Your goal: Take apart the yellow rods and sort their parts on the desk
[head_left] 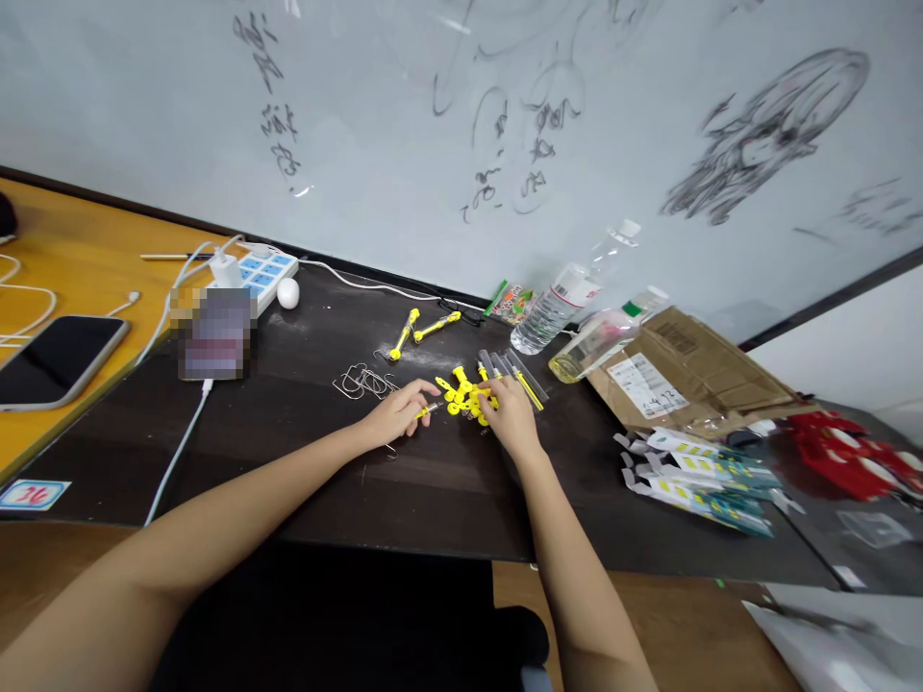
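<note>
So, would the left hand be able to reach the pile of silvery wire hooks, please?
Probably yes: the hooks lie beside the left hand, nothing visible between, though its fingers hold a slim yellow piece.

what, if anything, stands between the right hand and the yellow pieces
Nothing visible: the right hand is right at the edge of the yellow pieces. The clear tubes lie beyond that hand, not between.

2 btls nr cardbd box; wht pwr strip
</note>
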A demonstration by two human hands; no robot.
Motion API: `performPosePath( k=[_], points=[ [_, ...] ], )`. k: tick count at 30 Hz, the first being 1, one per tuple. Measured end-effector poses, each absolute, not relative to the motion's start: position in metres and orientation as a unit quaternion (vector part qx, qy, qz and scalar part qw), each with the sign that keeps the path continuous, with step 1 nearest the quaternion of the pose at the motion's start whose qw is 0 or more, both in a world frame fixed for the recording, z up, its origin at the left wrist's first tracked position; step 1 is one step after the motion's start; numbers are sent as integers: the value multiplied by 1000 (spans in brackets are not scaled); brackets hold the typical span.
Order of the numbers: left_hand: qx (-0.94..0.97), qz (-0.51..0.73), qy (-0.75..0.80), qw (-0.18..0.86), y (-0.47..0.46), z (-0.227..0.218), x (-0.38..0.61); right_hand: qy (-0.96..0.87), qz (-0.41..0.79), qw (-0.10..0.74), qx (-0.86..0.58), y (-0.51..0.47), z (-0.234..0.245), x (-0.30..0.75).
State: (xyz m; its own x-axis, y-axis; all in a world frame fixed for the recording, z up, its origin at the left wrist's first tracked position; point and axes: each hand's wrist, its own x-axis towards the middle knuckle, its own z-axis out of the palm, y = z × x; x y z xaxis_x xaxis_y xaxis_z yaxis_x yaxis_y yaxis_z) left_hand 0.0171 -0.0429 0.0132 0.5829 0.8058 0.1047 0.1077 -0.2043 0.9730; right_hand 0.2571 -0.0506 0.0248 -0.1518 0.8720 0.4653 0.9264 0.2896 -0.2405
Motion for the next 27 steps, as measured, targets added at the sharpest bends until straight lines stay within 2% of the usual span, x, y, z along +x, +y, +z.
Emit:
performPosePath(
  k=[3,6,10,14,21,27],
  points=[
    [675,333,317,577,-41,9,20,-750,0,332,-572,-55,27,247],
    [639,352,285,622,-37,3,23,-743,146,391,-523,-60,25,230],
    [593,375,230,674,-34,-3,24,-702,377,405,-448,-64,20,211],
    [569,371,210,703,-34,-2,24,-645,495,398,-424,-66,18,204],
    [557,417,207,688,-39,11,20,-638,490,390,-448,-74,20,199],
    [502,468,204,698,-43,24,15,-757,357,321,-443,-80,21,192]
  ],
)
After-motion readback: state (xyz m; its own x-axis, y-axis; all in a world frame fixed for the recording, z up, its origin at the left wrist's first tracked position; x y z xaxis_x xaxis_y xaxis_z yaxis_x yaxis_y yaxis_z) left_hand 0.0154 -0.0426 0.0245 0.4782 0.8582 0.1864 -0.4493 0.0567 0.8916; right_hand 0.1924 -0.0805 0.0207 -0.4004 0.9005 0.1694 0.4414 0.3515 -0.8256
